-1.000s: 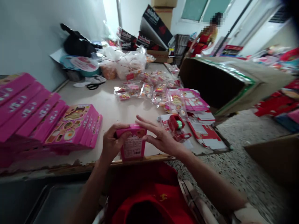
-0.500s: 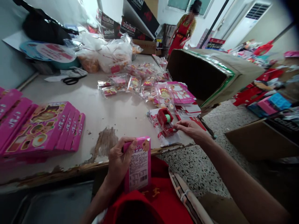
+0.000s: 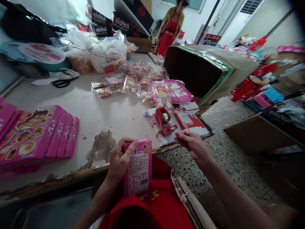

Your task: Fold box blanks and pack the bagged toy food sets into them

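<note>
- since one second ago, the box (image 3: 138, 168) has left the table (image 3: 85, 108), where it was standing at the edge, and my right hand (image 3: 192, 143) has gone from it to the side of the dispenser (image 3: 164, 123).
- now the box is held between the table edge and my apron (image 3: 164, 186); whether it touches either, i cannot tell.
- only my left hand (image 3: 120, 157) carries it: thumb on the printed side, the other fingers behind. this grip, i judge, keeps the box steady and leaves most of that side uncovered.
- the printed side faces me, its text the right way up for me. the long axis runs from the table edge back to my body, the barcode at the end close to the apron.
- my right thumb and first finger are pinched together at the tips, just beside the near end of the dispenser; if something thin is between them, i cannot tell.
- the dispenser rests on a bag (image 3: 165, 140), near the table edge, i suppose so my right hand can reach it easily.
- other boxes (image 3: 53, 135) lean in a row on my left, out of the way, i think.
</note>
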{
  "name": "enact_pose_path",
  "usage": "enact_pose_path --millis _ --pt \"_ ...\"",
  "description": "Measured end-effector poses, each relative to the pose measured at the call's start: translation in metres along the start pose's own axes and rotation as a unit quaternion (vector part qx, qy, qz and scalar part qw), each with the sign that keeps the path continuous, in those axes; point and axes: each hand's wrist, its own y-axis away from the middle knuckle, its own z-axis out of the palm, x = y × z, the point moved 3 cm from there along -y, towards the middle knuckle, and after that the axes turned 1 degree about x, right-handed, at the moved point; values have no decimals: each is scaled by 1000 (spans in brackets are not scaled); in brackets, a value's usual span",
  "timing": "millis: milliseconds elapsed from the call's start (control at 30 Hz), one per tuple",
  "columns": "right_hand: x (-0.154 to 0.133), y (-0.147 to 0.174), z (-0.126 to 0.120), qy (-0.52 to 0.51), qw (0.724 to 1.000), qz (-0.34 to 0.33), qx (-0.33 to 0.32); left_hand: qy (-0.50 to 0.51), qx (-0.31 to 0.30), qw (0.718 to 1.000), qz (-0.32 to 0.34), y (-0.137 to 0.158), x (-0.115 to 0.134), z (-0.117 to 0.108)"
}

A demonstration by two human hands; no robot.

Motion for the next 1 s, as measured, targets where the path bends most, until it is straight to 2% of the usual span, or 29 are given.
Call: enact_pose_path --millis 67,233,367,433,500,567,667,767,867,1000 --pt "11 2 1 -37 999 23 -5 10 -14 1000 -7 2 1 2" --pt "25 -17 3 -42 999 8 -14 21 -29 999 -14 5 8 11" --pt "30 -30 -13 57 998 -37 -2 26 -50 998 -18 2 12 23" --pt "24 -23 -25 101 992 -73 6 35 -62 997 -29 -2 10 30" --pt "7 -7 -30 115 986 -119 -32 46 -80 995 -39 -7 5 38" --pt "-17 12 -21 142 964 -171 -145 67 -109 990 -51 -12 0 47" --pt "-51 30 9 182 898 -209 -341 93 -141 983 -73 -15 -3 59" --pt "-69 28 42 217 832 -217 -462 87 -147 983 -66 -14 2 62" --pt "-74 20 65 262 789 -234 -503 104 -158 981 -52 -10 7 62" --pt "-80 15 81 320 766 -273 -486 153 -179 971 -38 -4 9 62"
